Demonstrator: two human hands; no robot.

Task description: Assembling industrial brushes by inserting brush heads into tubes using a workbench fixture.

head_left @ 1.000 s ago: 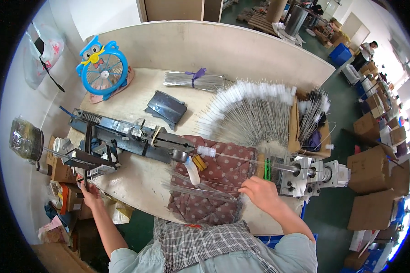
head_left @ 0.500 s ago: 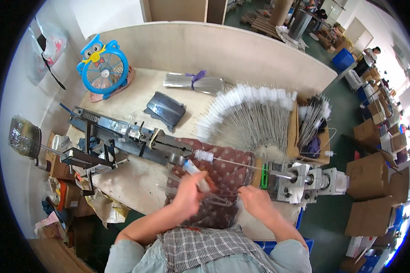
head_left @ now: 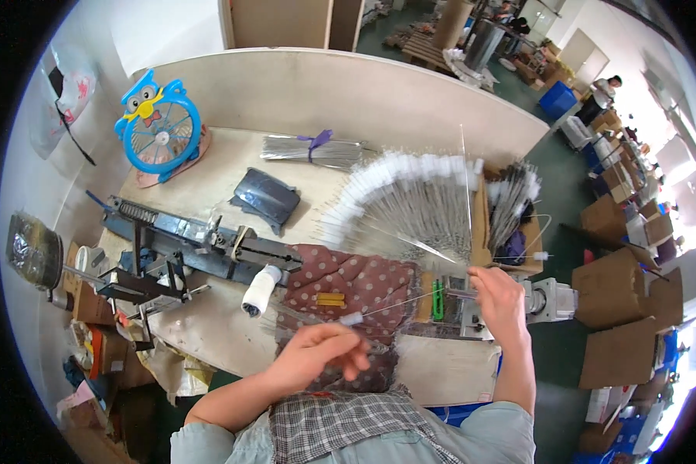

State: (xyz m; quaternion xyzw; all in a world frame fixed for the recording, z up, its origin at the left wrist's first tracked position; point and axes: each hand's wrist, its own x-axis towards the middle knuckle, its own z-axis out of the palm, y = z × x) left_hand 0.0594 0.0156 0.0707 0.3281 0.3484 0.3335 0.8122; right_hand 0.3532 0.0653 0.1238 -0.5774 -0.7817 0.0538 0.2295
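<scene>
My right hand (head_left: 500, 298) pinches a thin metal wire (head_left: 467, 193) that stands nearly upright from its fingertips, beside the spindle machine (head_left: 545, 300). Another bright, blurred wire streak (head_left: 425, 246) slants toward the same fingers; whether it is part of that wire, I cannot tell. Over the dotted brown cloth (head_left: 394, 274) my left hand (head_left: 329, 349) is empty, fingers loosely curled and apart. Just above it is a wire brush (head_left: 351, 319) with a white bristled end, its stem running right toward the machine. A white wrapped roll (head_left: 261, 291) lies left of the cloth, near the long metal jig (head_left: 201, 236).
Many white-tipped wire brushes (head_left: 410, 193) fan out behind the cloth, with more in a cardboard box (head_left: 479, 224). A tied wire bundle (head_left: 317, 151), a dark pad (head_left: 267, 197) and a blue fan (head_left: 162, 127) sit farther back. Yellow pieces (head_left: 330, 298) lie on the cloth.
My left hand has let go of the white wrapped roll, now on the table. The brush has dropped nearer to me and tilts. My right hand has moved right and up, now with a wire.
</scene>
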